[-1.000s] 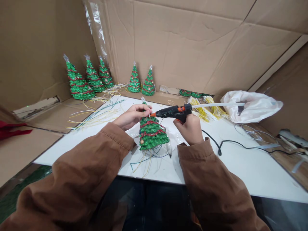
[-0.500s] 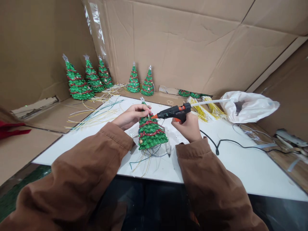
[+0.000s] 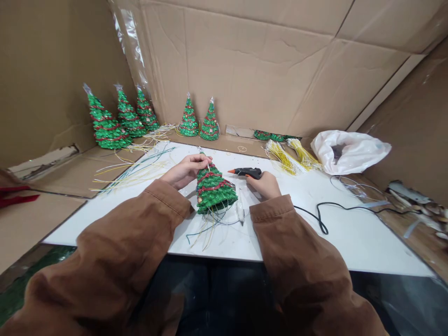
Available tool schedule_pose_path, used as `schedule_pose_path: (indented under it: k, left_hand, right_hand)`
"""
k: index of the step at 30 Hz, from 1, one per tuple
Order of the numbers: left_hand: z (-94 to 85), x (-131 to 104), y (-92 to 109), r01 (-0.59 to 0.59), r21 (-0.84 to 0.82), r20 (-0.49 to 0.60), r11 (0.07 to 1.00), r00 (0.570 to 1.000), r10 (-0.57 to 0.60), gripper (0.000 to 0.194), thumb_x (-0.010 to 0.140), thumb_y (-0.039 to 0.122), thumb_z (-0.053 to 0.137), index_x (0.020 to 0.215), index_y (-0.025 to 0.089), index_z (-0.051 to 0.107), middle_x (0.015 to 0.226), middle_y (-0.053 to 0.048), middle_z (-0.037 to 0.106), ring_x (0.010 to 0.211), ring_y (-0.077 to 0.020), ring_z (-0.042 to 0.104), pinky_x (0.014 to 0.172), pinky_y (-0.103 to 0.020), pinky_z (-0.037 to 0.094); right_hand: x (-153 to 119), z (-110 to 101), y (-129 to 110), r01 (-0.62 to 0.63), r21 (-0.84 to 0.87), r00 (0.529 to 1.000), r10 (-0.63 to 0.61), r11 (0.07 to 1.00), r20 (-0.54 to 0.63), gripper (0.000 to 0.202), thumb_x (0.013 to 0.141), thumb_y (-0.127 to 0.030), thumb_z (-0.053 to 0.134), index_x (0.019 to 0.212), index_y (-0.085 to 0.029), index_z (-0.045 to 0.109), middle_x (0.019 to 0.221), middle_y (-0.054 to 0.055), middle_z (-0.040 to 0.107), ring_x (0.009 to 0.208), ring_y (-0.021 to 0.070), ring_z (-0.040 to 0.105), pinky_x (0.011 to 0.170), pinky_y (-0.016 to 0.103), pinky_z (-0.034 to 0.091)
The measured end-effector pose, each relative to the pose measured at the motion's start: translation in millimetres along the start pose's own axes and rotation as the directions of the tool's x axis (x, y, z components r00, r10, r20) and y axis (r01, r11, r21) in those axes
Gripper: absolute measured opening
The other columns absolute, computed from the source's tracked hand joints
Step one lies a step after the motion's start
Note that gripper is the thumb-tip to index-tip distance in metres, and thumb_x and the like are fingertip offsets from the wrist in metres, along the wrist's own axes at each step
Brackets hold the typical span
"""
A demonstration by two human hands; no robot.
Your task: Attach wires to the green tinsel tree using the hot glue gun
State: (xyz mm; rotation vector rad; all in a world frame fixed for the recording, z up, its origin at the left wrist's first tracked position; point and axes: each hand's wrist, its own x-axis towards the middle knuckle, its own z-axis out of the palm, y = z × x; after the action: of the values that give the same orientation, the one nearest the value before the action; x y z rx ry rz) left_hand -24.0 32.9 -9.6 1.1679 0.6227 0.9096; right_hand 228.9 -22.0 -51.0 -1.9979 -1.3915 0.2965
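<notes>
My left hand (image 3: 187, 169) is closed round the upper part of a small green Christmas tree (image 3: 213, 191) with red garlands. A thin pale piece (image 3: 209, 167) shows at its thumb and fingertips, against the tree's front. The tree leans, its top pointing away from me, and thin wires (image 3: 206, 228) trail from under its base onto the white board. Just right of the tree, my right hand (image 3: 266, 185) grips a black glue gun (image 3: 247, 172) low over the board. The gun's orange nozzle points left, apart from the tree.
Several finished-looking trees (image 3: 105, 122) stand along the cardboard walls. Loose wires (image 3: 135, 172) lie at the left; yellow wire bundles (image 3: 283, 158) and a white plastic bag (image 3: 350, 151) sit at the back right. The black cord (image 3: 320, 217) runs rightward across the white board (image 3: 353, 242).
My right hand has drawn the glue gun back from the tree and lowered it toward the board. My left hand still holds the tree. The view has shifted slightly.
</notes>
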Motion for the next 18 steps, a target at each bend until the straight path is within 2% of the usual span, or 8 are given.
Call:
schedule_pose_path:
  k: [3,7,11,14,16,18]
  left_hand:
    - [-6.9,4.3,-5.2,0.038,-0.018,-0.010,0.999,0.999,-0.039,0.021,0.057,0.022,0.081,0.069,0.013,0.066,0.083,-0.003,0.065,0.064,-0.0101,0.056,0.058,-0.022,0.042]
    - [-15.8,10.8,-13.9,0.102,-0.066,-0.038,0.993,0.994,-0.105,0.015,0.064,0.019,0.074,0.076,0.013,0.066,0.076,-0.004,0.065,0.062,-0.0117,0.058,0.060,-0.024,0.045]
    - [-18.4,13.5,-19.6,0.163,-0.147,-0.060,0.976,0.983,-0.173,0.008,0.070,0.016,0.069,0.076,0.013,0.065,0.073,-0.004,0.065,0.063,-0.0126,0.059,0.062,-0.025,0.048]
    - [-18.7,14.4,-21.6,0.181,-0.187,-0.082,0.966,0.977,-0.199,0.006,0.071,0.013,0.068,0.076,0.013,0.064,0.073,-0.004,0.064,0.064,-0.0122,0.060,0.062,-0.024,0.049]
    - [-19.1,15.1,-22.5,0.182,-0.201,-0.079,0.962,0.976,-0.201,0.006,0.071,0.011,0.067,0.076,0.013,0.063,0.074,-0.004,0.064,0.064,-0.0124,0.060,0.061,-0.024,0.050]
    - [-19.6,15.9,-23.4,0.190,-0.203,-0.069,0.961,0.976,-0.207,0.006,0.071,0.012,0.067,0.075,0.014,0.063,0.071,-0.004,0.063,0.062,-0.0123,0.060,0.058,-0.023,0.050]
  right_hand:
    - [-4.7,4.2,-3.4,-0.007,-0.150,1.000,0.010,0.989,0.013,0.036,0.068,-0.042,0.056,0.084,-0.011,0.062,0.074,0.012,0.066,0.071,0.0225,0.063,0.056,0.028,0.042]
    - [-11.0,6.6,-10.2,-0.027,-0.297,1.000,0.030,0.954,0.007,0.045,0.070,-0.044,0.057,0.095,-0.007,0.060,0.087,0.018,0.064,0.082,0.0270,0.063,0.065,0.032,0.045]
    - [-17.1,3.9,-18.6,-0.054,-0.379,0.998,0.034,0.924,-0.059,0.049,0.073,-0.049,0.056,0.100,-0.008,0.058,0.099,0.022,0.061,0.092,0.0309,0.060,0.071,0.038,0.045]
    - [-26.9,-5.4,-27.7,-0.007,-0.347,0.983,-0.058,0.938,-0.174,0.038,0.077,-0.046,0.053,0.092,-0.012,0.058,0.094,0.018,0.061,0.088,0.0279,0.058,0.067,0.035,0.042]
    - [-41.1,-13.2,-35.4,0.097,-0.241,0.956,-0.158,0.966,-0.247,0.027,0.081,-0.041,0.049,0.083,-0.016,0.057,0.081,0.010,0.062,0.077,0.0221,0.058,0.062,0.030,0.039]
    - [-61.8,-18.8,-44.2,0.203,-0.100,0.943,-0.222,0.974,-0.250,0.023,0.083,-0.039,0.047,0.074,-0.019,0.054,0.066,0.002,0.059,0.062,0.0164,0.054,0.057,0.026,0.035]
